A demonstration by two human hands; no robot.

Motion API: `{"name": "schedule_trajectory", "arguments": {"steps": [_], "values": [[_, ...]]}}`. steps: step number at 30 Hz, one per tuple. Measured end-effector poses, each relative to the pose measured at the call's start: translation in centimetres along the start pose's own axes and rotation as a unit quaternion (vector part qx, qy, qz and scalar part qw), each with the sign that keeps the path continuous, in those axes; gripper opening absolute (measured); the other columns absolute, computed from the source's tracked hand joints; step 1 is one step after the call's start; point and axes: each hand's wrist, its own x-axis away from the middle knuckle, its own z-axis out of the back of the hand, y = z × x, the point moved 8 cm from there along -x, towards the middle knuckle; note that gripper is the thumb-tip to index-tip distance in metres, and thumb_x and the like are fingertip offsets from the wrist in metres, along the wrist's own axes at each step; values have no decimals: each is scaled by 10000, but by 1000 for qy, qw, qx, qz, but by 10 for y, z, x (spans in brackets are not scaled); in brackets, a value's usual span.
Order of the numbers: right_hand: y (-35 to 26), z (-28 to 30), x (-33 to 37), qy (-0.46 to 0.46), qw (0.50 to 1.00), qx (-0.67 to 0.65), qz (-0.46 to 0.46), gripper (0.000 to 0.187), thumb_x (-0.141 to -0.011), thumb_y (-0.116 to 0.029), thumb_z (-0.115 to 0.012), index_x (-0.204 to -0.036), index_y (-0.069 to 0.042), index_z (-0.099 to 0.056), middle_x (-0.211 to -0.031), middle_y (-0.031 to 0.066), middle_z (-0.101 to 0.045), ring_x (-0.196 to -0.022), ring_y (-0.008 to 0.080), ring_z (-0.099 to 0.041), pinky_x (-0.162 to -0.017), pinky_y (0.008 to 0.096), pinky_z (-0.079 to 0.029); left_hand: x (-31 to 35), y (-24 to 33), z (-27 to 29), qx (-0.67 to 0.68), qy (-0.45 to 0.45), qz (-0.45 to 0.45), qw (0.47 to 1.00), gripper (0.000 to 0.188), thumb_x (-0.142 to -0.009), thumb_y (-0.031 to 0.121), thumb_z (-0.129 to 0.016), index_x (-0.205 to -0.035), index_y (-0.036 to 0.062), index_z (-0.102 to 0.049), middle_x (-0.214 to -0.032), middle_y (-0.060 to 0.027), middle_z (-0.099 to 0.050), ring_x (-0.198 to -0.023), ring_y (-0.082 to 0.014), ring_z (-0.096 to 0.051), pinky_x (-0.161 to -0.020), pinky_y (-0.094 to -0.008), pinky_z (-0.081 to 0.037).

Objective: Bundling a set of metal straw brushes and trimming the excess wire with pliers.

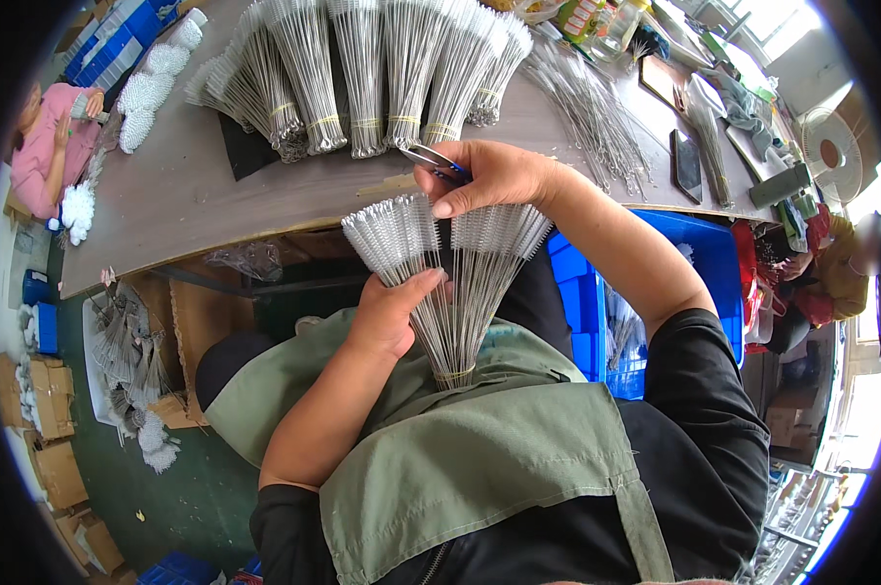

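Gripping with the left hand (387, 317) the left part of a banded bundle of white-bristled wire brushes (472, 312), spread into two fans above the apron (499, 448), bristle ends toward the near edge of the surface (187, 195). Pinching with the right hand (504, 175) a small metal tool (439, 163) of a kind hard to tell, just above the bristles. Facing, farther back from that edge, a row of banded bundles (363, 78); to their right, loose wires (596, 117) and a dark phone (686, 166) near the near edge.
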Motion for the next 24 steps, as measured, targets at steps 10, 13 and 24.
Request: {"name": "schedule_trajectory", "arguments": {"steps": [10, 13, 24], "values": [[-3, -2, 8, -26, 997, -70, 3, 299, -757, -277, -754, -800, -59, -554, -743, -31, -545, -715, 77, -502, -671, 225, -422, -5, -2, -4, -35, -8, -1, 999, 262, -806, 62, -638, -1043, 35, -529, -889, -85, -619, -782, -193, -616, -706, -341, -520], [9, 3, 3, -65, 998, -7, 4, 308, -769, -301, -740, -796, -49, -566, -730, -23, -545, -719, 83, -506, -681, 227, -421, -7, -4, -1, -43, -10, -14, 999, 255, -800, 61, -646, -1025, 41, -527, -893, -80, -606, -785, -194, -613, -710, -344, -516], [11, 6, 7, -37, 998, -44, 29, 337, -759, -269, -751, -912, -44, -554, -764, -40, -505, -751, 78, -485, -696, 219, -411, -10, -9, -3, -11, -55, 39, 998, 255, -765, 74, -682, -990, 33, -570, -889, -49, -600, -842, -192, -590, -753, -365, -501]]}}
